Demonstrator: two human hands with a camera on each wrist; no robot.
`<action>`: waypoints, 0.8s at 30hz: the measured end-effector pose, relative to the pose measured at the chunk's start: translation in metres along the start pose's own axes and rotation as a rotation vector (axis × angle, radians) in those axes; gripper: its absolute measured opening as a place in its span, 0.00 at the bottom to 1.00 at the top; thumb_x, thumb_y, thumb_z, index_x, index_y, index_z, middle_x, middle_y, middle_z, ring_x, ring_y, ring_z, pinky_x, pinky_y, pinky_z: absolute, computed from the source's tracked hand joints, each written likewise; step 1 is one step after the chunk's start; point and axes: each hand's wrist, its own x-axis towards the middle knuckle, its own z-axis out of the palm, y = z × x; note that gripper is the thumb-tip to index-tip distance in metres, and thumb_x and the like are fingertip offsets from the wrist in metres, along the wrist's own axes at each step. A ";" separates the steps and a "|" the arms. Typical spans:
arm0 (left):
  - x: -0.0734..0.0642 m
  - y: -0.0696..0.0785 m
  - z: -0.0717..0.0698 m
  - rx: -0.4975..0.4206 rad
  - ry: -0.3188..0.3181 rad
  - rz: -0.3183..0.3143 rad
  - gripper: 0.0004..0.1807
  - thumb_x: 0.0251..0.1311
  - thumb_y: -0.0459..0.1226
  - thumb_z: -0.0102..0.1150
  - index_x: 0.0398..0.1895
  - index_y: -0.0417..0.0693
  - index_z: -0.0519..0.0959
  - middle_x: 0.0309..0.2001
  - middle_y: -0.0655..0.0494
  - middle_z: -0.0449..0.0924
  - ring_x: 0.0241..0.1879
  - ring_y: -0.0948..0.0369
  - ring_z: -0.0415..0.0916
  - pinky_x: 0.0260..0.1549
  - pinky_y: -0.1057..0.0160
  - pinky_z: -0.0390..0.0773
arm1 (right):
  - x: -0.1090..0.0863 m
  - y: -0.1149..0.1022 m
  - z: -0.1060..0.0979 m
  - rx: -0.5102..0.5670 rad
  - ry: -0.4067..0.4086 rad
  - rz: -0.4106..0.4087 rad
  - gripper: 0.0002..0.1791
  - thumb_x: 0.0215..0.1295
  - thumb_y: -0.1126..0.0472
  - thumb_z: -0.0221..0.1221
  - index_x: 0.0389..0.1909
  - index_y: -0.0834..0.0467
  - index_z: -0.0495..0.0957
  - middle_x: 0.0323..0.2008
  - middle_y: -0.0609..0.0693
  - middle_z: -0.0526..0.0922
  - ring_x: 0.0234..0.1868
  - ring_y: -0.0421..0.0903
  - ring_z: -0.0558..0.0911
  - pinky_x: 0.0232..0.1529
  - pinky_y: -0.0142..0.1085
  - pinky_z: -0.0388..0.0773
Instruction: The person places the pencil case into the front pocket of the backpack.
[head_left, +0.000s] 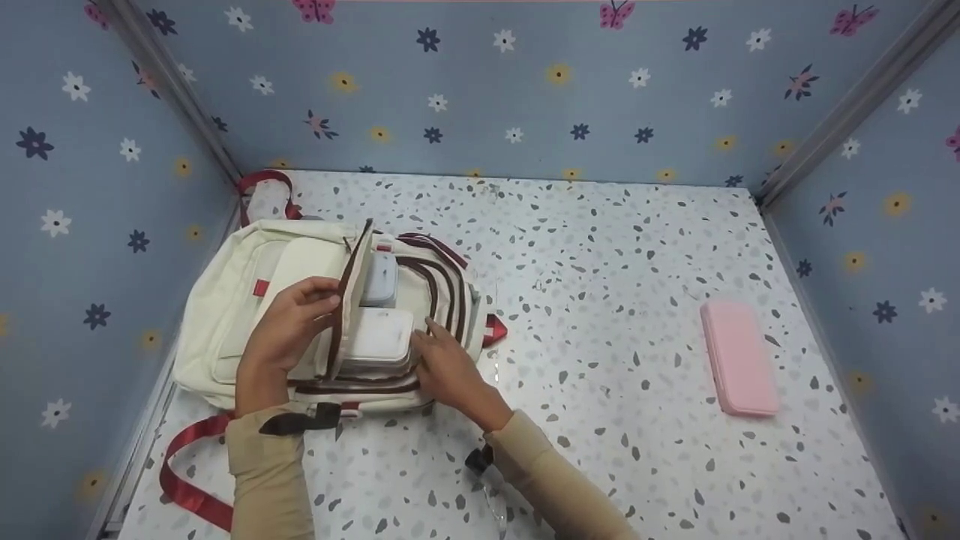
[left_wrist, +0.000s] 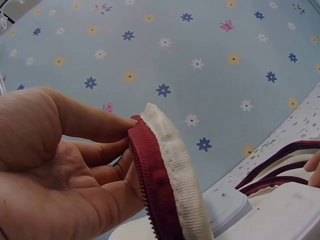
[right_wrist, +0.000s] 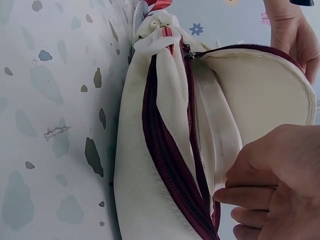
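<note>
A cream backpack (head_left: 206, 330) with dark red zippers lies on the table, its front pocket unzipped. My left hand (head_left: 292, 322) pinches the zippered edge of the pocket flap (left_wrist: 172, 165) between thumb and fingers and holds it upright. Inside the pocket are a white box (head_left: 382, 334) with rounded corners and a pale blue-grey case (head_left: 381, 279) beyond it. My right hand (head_left: 450, 367) is at the right side of the white box, fingers extended and fingertips right at the pocket's edge. In the right wrist view, the flap's cream inner side (right_wrist: 260, 82) stands beyond this hand.
A pink oblong case (head_left: 741, 358) lies on the speckled table (head_left: 585, 300) at the right. One red strap (head_left: 187, 465) trails at the front left, and a red loop (head_left: 266, 180) sticks out at the back. Flower-patterned panels (head_left: 480, 82) enclose the table on three sides.
</note>
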 end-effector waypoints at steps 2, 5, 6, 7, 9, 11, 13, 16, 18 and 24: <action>0.000 0.001 0.001 0.006 -0.002 -0.001 0.08 0.66 0.27 0.49 0.44 0.47 0.72 0.37 0.62 0.74 0.37 0.67 0.71 0.40 0.67 0.73 | 0.001 -0.001 0.001 -0.008 0.019 -0.031 0.15 0.58 0.70 0.54 0.47 0.62 0.75 0.56 0.56 0.79 0.68 0.56 0.67 0.68 0.44 0.62; -0.001 0.003 0.002 0.019 -0.005 -0.003 0.08 0.66 0.28 0.48 0.45 0.46 0.71 0.38 0.61 0.73 0.38 0.67 0.70 0.40 0.66 0.72 | 0.002 -0.002 0.004 -0.024 0.045 -0.069 0.15 0.58 0.70 0.53 0.47 0.62 0.75 0.55 0.56 0.80 0.67 0.57 0.68 0.67 0.44 0.63; -0.001 0.003 0.003 0.022 -0.005 -0.004 0.08 0.67 0.28 0.48 0.46 0.46 0.71 0.38 0.61 0.73 0.38 0.67 0.70 0.40 0.66 0.72 | 0.002 -0.003 0.005 -0.028 0.052 -0.080 0.15 0.59 0.70 0.53 0.48 0.63 0.75 0.55 0.56 0.80 0.66 0.58 0.69 0.67 0.44 0.63; -0.001 0.003 0.003 0.023 -0.005 -0.006 0.08 0.67 0.28 0.48 0.46 0.45 0.70 0.38 0.61 0.73 0.38 0.67 0.70 0.40 0.66 0.72 | 0.003 -0.002 0.006 -0.034 0.061 -0.091 0.16 0.60 0.69 0.52 0.50 0.63 0.75 0.55 0.56 0.80 0.66 0.58 0.69 0.67 0.44 0.64; 0.000 0.003 0.004 0.023 -0.001 -0.007 0.08 0.67 0.28 0.48 0.46 0.45 0.70 0.38 0.62 0.73 0.38 0.67 0.70 0.39 0.67 0.72 | 0.004 -0.002 0.008 -0.042 0.071 -0.104 0.18 0.62 0.69 0.52 0.53 0.63 0.74 0.56 0.56 0.79 0.65 0.58 0.70 0.67 0.44 0.64; 0.000 0.003 0.004 0.020 0.000 -0.006 0.08 0.67 0.28 0.48 0.45 0.46 0.71 0.37 0.61 0.73 0.38 0.67 0.70 0.39 0.67 0.72 | 0.005 -0.003 0.010 -0.042 0.076 -0.114 0.19 0.63 0.68 0.52 0.55 0.64 0.73 0.57 0.56 0.79 0.65 0.59 0.70 0.67 0.45 0.64; 0.001 0.003 0.004 0.013 0.000 -0.003 0.07 0.66 0.28 0.49 0.45 0.46 0.71 0.37 0.61 0.74 0.37 0.67 0.71 0.39 0.67 0.73 | 0.006 -0.004 0.011 -0.047 0.082 -0.128 0.18 0.63 0.68 0.51 0.55 0.64 0.73 0.57 0.56 0.79 0.65 0.58 0.70 0.67 0.45 0.63; 0.002 0.003 0.005 -0.005 -0.005 0.004 0.07 0.66 0.28 0.49 0.44 0.46 0.71 0.37 0.61 0.74 0.37 0.67 0.71 0.38 0.67 0.73 | 0.008 -0.007 0.013 -0.051 0.077 -0.136 0.17 0.65 0.68 0.50 0.53 0.63 0.74 0.57 0.57 0.78 0.65 0.58 0.70 0.67 0.46 0.63; 0.003 0.003 0.006 -0.016 -0.006 0.002 0.07 0.66 0.28 0.49 0.44 0.45 0.71 0.37 0.61 0.74 0.36 0.67 0.71 0.37 0.68 0.73 | 0.009 -0.010 0.013 -0.062 0.070 -0.139 0.16 0.64 0.68 0.50 0.53 0.62 0.74 0.58 0.57 0.78 0.65 0.57 0.70 0.67 0.46 0.63; 0.003 0.003 0.007 0.001 0.002 -0.003 0.08 0.66 0.29 0.50 0.46 0.43 0.70 0.37 0.60 0.74 0.38 0.66 0.71 0.38 0.67 0.74 | 0.012 -0.016 0.016 -0.078 0.063 -0.149 0.21 0.61 0.68 0.52 0.57 0.63 0.72 0.58 0.57 0.78 0.65 0.57 0.70 0.67 0.45 0.64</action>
